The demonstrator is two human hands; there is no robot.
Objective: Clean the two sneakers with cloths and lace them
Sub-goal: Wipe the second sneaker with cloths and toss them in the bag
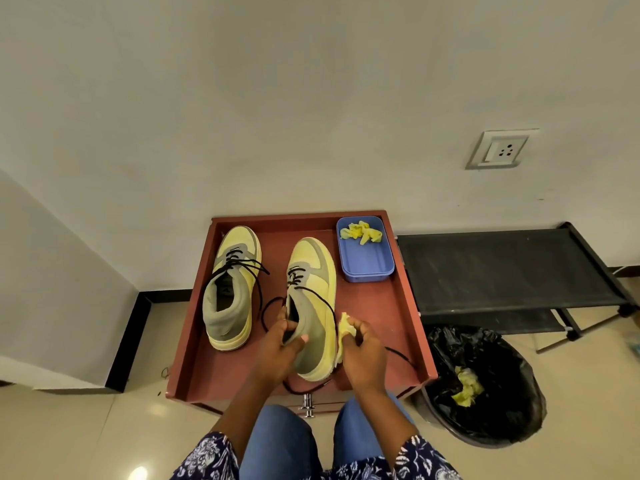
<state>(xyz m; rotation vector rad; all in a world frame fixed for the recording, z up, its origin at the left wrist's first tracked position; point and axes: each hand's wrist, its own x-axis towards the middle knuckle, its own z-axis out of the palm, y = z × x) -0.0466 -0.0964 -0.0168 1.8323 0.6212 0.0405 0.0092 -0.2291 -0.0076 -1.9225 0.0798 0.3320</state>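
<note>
Gripping the near sneaker (313,306) by its collar, the left hand (278,344) steadied it; the right hand (362,349) pinched a yellow cloth (346,329) against its side, toe toward twelve o'clock on the red table (391,313).

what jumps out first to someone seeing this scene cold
Two yellow-and-grey sneakers on a red-brown tray: the left sneaker sits alone, while the left hand holds the right sneaker by its collar. The right hand presses a yellow cloth to its side.
</note>
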